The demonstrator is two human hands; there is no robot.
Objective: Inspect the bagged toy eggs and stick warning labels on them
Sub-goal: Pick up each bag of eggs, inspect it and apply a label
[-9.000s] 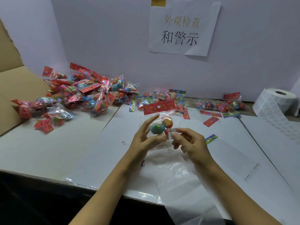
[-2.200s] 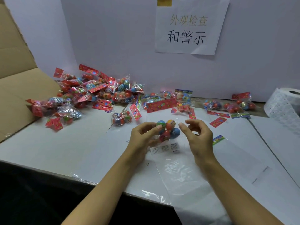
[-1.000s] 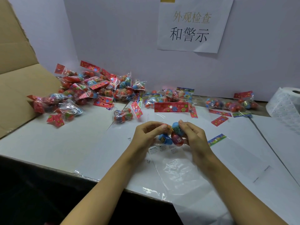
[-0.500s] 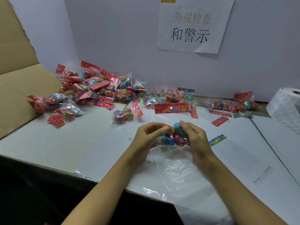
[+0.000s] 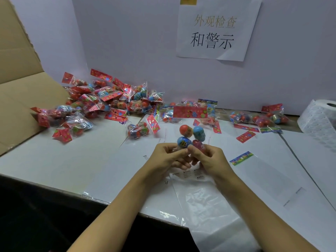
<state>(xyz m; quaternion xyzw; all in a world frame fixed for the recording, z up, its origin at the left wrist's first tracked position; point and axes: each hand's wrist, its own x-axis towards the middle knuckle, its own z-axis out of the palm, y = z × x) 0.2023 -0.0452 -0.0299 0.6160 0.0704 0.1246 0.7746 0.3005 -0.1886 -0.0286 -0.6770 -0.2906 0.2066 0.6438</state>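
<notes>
Fingers [image 5: 181,153] of both hands curled, pinching bag of toy eggs [image 5: 190,137] above table [image 5: 54,160]

Both hands, left hand [image 5: 166,156] and right hand [image 5: 211,157], pinch a bag of toy eggs [image 5: 190,136] (four eggs) above the table [image 5: 54,160].

My desk [image 5: 45,160] is white. On it lie a heap of egg bags [image 5: 101,102] far left, clear sheets [image 5: 209,202] near me, and a label roll [image 5: 320,119] far right.
</notes>
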